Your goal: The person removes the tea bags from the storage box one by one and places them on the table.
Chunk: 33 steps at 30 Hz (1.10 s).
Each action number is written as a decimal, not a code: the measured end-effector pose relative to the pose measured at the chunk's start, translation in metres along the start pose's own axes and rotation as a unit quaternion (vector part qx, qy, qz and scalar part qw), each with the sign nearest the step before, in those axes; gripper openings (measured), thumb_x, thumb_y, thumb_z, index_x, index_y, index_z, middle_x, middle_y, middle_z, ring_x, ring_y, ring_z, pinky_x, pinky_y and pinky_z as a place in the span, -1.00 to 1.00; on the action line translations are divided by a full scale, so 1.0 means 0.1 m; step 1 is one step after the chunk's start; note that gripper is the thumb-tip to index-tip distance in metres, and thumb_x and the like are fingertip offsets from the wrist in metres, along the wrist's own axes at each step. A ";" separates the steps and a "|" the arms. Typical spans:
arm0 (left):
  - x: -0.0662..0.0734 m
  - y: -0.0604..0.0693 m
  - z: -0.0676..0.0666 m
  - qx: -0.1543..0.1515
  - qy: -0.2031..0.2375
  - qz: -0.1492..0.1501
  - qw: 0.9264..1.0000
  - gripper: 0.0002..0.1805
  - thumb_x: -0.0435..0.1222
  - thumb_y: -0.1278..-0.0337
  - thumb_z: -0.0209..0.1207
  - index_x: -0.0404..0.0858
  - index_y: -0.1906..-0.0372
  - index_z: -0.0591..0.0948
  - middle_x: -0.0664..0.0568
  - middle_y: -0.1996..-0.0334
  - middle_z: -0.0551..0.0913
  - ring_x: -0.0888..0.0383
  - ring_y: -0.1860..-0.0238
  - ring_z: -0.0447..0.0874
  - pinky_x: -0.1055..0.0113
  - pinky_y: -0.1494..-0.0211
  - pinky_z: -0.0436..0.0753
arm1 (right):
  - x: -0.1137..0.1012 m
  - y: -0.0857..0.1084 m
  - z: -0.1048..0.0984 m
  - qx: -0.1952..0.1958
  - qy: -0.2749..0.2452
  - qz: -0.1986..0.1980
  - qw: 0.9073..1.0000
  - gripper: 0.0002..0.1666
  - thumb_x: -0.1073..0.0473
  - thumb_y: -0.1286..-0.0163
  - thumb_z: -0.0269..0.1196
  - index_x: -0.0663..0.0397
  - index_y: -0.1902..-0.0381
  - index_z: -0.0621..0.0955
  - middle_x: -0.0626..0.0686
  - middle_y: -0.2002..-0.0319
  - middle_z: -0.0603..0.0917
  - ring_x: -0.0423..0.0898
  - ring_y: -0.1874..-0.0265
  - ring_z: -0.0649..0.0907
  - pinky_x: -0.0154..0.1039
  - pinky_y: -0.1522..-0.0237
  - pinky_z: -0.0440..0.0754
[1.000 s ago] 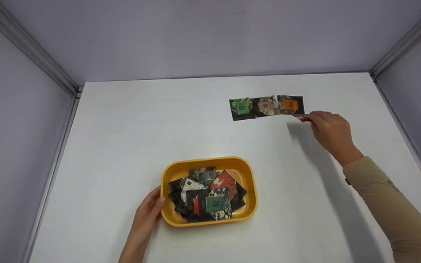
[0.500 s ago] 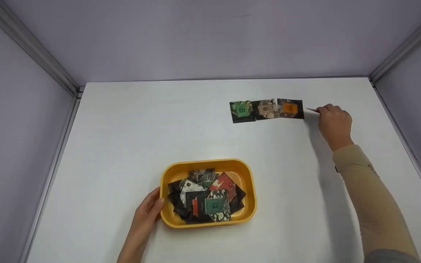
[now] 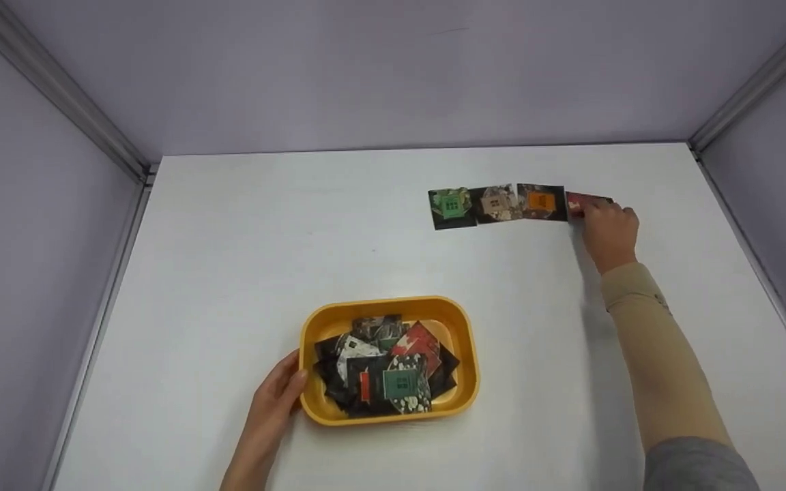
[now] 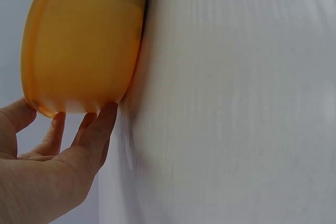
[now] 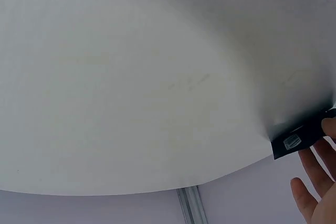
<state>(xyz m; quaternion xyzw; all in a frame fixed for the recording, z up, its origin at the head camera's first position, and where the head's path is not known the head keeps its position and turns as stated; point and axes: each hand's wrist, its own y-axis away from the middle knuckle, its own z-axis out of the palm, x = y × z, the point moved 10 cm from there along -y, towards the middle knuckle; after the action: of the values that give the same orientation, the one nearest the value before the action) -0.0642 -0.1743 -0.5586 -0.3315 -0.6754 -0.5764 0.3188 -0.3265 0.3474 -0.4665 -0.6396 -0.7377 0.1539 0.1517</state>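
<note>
My left hand (image 3: 269, 399) grips the left end of a yellow plastic box (image 3: 468, 341), thumb at the rim. In the left wrist view its fingertips lie against the box's outer wall. Inside the box several sachets (image 3: 400, 383) lie in a loose heap. Far right, my right hand (image 3: 611, 235) pinches a red-and-black sachet (image 3: 576, 202) at the end of a row, partly hidden by the fingers. Beside it lie three flat sachets: orange-labelled (image 3: 542, 202), beige-labelled (image 3: 495, 204) and green-labelled (image 3: 452, 206). The right wrist view catches the held sachet's dark side (image 5: 296, 139) close to the table.
The white table (image 3: 243, 252) is bounded by a pale back wall (image 3: 393, 75) and side walls. Metal profiles (image 3: 65, 82) run along the corners. The box stands near the front, well apart from the row.
My right hand has carried the red sachet rightward past the orange-labelled one, then lowered it to the right end of the row. My left hand and the box have stayed in place.
</note>
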 end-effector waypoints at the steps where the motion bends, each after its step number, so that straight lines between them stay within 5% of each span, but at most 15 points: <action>1: 0.00 0.00 0.00 -0.001 -0.001 -0.001 1.000 -0.13 0.17 -0.29 0.15 -0.24 -0.51 0.23 -0.18 -0.52 0.15 -0.12 -0.51 0.10 0.02 -0.44 0.28 | -0.01 0.01 0.03 -0.005 -0.001 0.001 1.000 -0.83 0.50 -0.28 0.17 0.45 0.22 0.67 0.40 0.22 0.70 0.36 0.39 0.68 0.24 0.41 0.59; 14: 0.02 0.01 0.03 -0.002 0.019 0.010 1.000 -0.16 0.13 -0.29 0.18 -0.25 -0.49 0.26 -0.19 -0.50 0.18 -0.11 -0.49 0.15 0.02 -0.43 0.32 | -0.04 0.08 0.15 -0.062 -0.013 0.007 0.998 -0.73 0.44 -0.31 0.18 0.48 0.06 0.62 0.43 0.07 0.61 0.37 0.30 0.64 0.24 0.48 0.61; 21: 0.00 0.02 -0.01 0.005 0.010 -0.005 1.000 -0.13 0.16 -0.27 0.17 -0.24 -0.50 0.24 -0.19 -0.51 0.17 -0.12 -0.49 0.14 0.01 -0.42 0.33 | -0.15 0.10 0.18 -0.095 -0.017 -0.010 0.995 -0.68 0.45 -0.34 0.13 0.47 -0.04 0.55 0.43 -0.04 0.56 0.37 0.02 0.58 0.30 0.22 0.61; 33: -0.02 -0.01 0.02 -0.009 0.022 -0.007 1.000 -0.17 0.13 -0.32 0.15 -0.23 -0.51 0.23 -0.17 -0.52 0.15 -0.11 -0.49 0.14 0.00 -0.43 0.32 | -0.83 0.15 -0.20 -0.048 -0.005 -0.173 0.984 -0.59 0.55 -0.20 0.23 0.43 -0.05 0.58 0.36 -0.06 0.60 0.27 -0.09 0.57 0.20 -0.06 0.58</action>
<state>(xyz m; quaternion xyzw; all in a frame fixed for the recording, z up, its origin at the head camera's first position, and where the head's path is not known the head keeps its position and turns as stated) -0.0641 -0.1729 -0.5607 -0.3171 -0.6654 -0.5917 0.3263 -0.2931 0.2681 -0.4574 -0.5084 -0.8443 0.0934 0.1414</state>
